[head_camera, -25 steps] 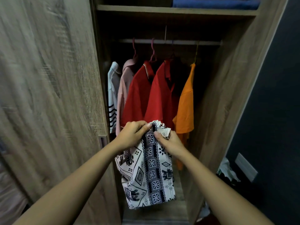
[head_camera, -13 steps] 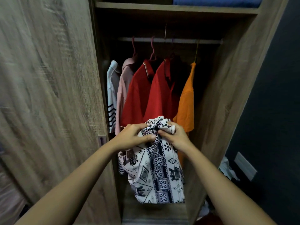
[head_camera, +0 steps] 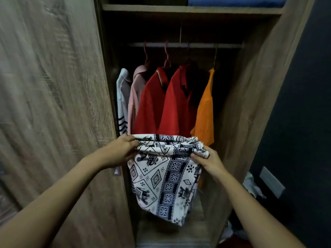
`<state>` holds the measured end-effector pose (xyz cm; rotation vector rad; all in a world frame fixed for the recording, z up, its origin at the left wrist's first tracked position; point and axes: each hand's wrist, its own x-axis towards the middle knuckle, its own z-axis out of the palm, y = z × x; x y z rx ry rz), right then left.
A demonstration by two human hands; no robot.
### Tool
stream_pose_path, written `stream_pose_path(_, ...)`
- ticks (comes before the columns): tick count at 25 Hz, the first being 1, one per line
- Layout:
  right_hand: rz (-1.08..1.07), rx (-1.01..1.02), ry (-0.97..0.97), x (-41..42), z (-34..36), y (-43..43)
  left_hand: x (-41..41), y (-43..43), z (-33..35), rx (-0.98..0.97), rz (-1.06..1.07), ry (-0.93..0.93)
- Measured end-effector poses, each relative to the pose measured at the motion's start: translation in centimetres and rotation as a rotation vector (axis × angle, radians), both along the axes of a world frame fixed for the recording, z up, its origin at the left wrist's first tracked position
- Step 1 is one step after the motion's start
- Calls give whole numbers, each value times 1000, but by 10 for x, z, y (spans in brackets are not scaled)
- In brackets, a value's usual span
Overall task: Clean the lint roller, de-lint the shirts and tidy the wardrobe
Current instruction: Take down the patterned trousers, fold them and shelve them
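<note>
The left hand (head_camera: 121,151) and the right hand (head_camera: 208,161) each pinch one end of the top edge of a white cloth with dark blue geometric and elephant print (head_camera: 165,178). The cloth is stretched between them and folded over at the top, and the rest hangs free below. It is at the centre of the view, in front of the open wooden wardrobe (head_camera: 250,104).

At 12 o'clock from the cloth, five shirts hang on a metal rail (head_camera: 197,45): a white shirt with dark stripes (head_camera: 122,104) at 11 o'clock, then a pale pink shirt (head_camera: 136,93), two red polo shirts (head_camera: 161,104), and an orange shirt (head_camera: 206,113) at 1 o'clock. The cloth's top edge seems to overlap the red hems, but contact is unclear.

Above the rail, a folded blue textile (head_camera: 232,1) lies on the wooden shelf (head_camera: 179,9).
</note>
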<state>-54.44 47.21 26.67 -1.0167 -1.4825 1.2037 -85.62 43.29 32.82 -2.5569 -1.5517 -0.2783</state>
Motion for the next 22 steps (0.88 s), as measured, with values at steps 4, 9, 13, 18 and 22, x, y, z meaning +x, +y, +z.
stream_pose_path(4, -157, -48, 92, -6, -17, -2, 21, -15, 2, 51, -112, 84)
stream_pose_path(9, -178, -188, 36, -22, -35, -4, 15, -17, 22, 375, 67, 249)
stream_pose_path(13, -217, -248, 77, -24, -47, 7, 5, -8, 17, 214, 219, 81)
stream_pose_path(18, -213, -144, 87, -29, -20, 5, 6, -13, 12, -80, 223, -516)
stream_pose_path(22, -205, -108, 146, -29, 11, -8, 9, -24, 23, -564, -101, -952)
